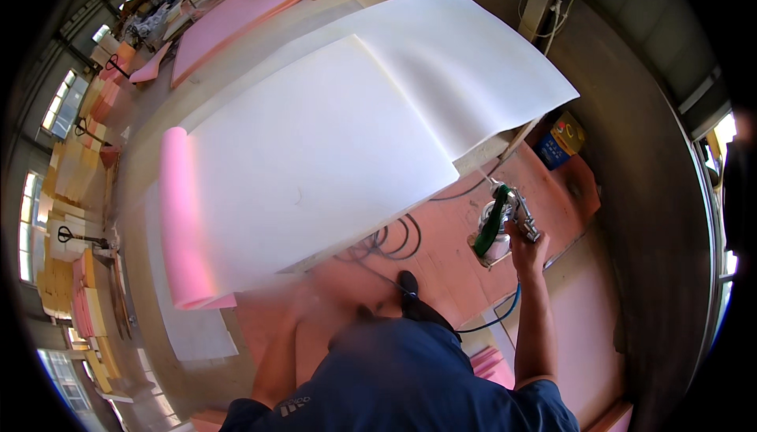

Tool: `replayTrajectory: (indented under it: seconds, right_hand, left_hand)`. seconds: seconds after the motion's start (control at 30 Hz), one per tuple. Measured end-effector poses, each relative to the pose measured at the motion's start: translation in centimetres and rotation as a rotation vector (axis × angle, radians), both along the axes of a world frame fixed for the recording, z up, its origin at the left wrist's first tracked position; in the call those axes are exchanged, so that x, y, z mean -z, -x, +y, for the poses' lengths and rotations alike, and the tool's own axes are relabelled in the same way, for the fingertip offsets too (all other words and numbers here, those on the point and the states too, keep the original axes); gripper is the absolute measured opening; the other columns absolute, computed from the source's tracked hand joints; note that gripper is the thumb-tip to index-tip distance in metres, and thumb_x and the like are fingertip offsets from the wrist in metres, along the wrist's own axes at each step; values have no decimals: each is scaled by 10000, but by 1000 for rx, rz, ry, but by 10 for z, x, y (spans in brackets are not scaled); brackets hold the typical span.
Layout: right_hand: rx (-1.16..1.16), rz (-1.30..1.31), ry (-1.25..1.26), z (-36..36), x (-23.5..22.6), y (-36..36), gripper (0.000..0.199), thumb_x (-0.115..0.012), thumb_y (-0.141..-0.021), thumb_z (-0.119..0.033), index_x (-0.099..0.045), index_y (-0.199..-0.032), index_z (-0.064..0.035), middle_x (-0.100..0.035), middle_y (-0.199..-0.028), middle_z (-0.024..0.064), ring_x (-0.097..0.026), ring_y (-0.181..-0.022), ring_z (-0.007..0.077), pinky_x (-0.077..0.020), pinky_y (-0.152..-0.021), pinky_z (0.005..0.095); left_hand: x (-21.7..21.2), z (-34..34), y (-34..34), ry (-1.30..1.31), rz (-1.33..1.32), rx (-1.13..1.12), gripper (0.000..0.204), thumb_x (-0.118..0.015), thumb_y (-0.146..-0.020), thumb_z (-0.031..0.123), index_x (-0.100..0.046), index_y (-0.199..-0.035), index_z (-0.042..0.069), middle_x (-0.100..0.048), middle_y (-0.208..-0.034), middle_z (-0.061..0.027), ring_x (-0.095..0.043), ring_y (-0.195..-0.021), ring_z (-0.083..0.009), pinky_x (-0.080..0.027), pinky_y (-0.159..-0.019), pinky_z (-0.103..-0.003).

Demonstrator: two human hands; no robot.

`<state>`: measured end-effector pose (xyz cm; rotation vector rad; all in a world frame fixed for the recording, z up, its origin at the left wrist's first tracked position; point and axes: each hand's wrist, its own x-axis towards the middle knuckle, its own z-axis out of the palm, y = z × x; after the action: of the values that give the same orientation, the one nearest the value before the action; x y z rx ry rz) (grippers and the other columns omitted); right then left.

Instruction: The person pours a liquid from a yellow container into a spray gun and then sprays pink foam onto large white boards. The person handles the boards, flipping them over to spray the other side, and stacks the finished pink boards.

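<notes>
My right hand (pixel 527 247) is closed around the handle of a metal spray gun (pixel 522 213) with a green part along its side. Its nozzle points at the near right corner of a white foam sheet (pixel 331 172), and a thin pale streak shows in front of it. Below the gun a whitish container (pixel 498 244) is partly covered. A blue hose (pixel 495 325) runs behind my right forearm. My left hand (pixel 303 296), smeared by motion, is near the sheet's front edge, its fingers unreadable. The sheet's left end is a pink roll (pixel 183 219).
Under the foam sheet lies a larger white sheet (pixel 473 61), hanging past the table's right end. A dark hose (pixel 398 239) coils on reddish floor boards (pixel 347 290). A blue and yellow container (pixel 561 140) stands by the wall. Pink foam sheets (pixel 252 6) lie at the back.
</notes>
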<state>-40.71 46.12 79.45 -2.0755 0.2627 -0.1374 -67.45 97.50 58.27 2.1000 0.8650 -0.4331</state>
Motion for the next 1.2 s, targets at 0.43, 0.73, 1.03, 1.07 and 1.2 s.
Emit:
replayTrajectory:
  seconds: [0.43,0.73,1.03,1.07,1.2]
  right_hand:
    - [36,115,-90,-60,47,50,150,-797,-823,-87,-722,-876,32,-576,-687,-53,-470,-634,48,-408,-554,263]
    - [16,140,-14,-74,38,62,127,-779,-837,-86,-703,-819,14,-556,-658,-58,-469,-619,46,-388,-544,270]
    - [-23,148,-119,-60,58,29,90,-734,-849,-51,-674,-811,4,-519,-648,-46,-455,-623,53,-367,-547,263]
    - [-46,106,-113,-61,64,28,80,-729,-851,-45,-671,-829,6,-522,-662,-44,-458,-635,55,-369,-552,261]
    - [-121,-17,-203,-41,57,9,76,-714,-867,-36,-652,-894,0,-531,-690,-41,-460,-649,64,-377,-570,252]
  left_hand:
    - [3,8,-52,-97,99,317,609,-806,-799,358,-603,-1241,-10,-647,-1191,-207,-620,-1104,-308,-503,-941,-409]
    - [11,3,-68,-186,30,295,606,-804,-797,357,-610,-1236,-14,-653,-1181,-211,-626,-1095,-318,-506,-931,-408]
    - [-1,-21,-98,41,92,181,657,-795,-813,345,-569,-1311,-20,-617,-1284,-229,-587,-1205,-326,-481,-989,-414]
    - [-18,-32,-102,10,130,190,671,-795,-813,349,-560,-1320,-23,-605,-1302,-230,-577,-1220,-332,-476,-998,-419]
    - [-62,-45,-115,-66,180,183,701,-795,-814,359,-539,-1343,-23,-583,-1337,-227,-554,-1254,-342,-461,-1024,-430]
